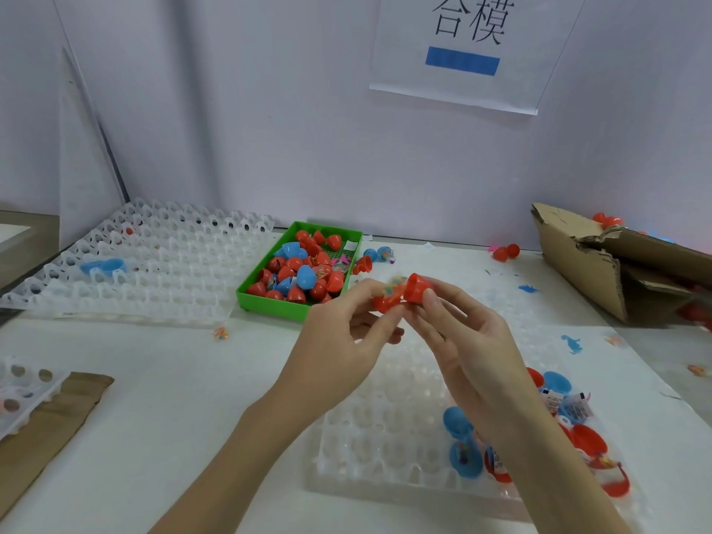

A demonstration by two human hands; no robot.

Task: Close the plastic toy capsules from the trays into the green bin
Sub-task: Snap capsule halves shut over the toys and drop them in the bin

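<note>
Holding a red capsule (402,292) between them at the centre of the frame, both hands are raised above the white table (162,379). The left hand (339,341) pinches the lower half with thumb and fingertips curled in on it; a bit of coloured toy shows in that half's open mouth. The right hand (462,341) grips the upper half, its thumb and forefinger closed on the red shell, the other fingers loosely bent. The two halves sit just beside each other, tilted, and are not yet pressed shut.

Just behind the hands, above and left of centre, stands the green bin (269,308), heaped with red and blue capsules. Left of it, at the middle left of the frame, lies a big clear tray (162,256) of cup-shaped wells with a blue open capsule (103,267) resting in it. Under the forearms, in the lower right, lies a second clear tray (385,429); blue and red open capsules (462,445) sit along its right side, some with small packets in them.

At the right edge a torn cardboard box (589,260) lies on its side. A small blue dinosaur figure (573,344) lies on the table near it. On the wall in the upper right hangs a paper sign (470,48) with a blue bar.
</note>
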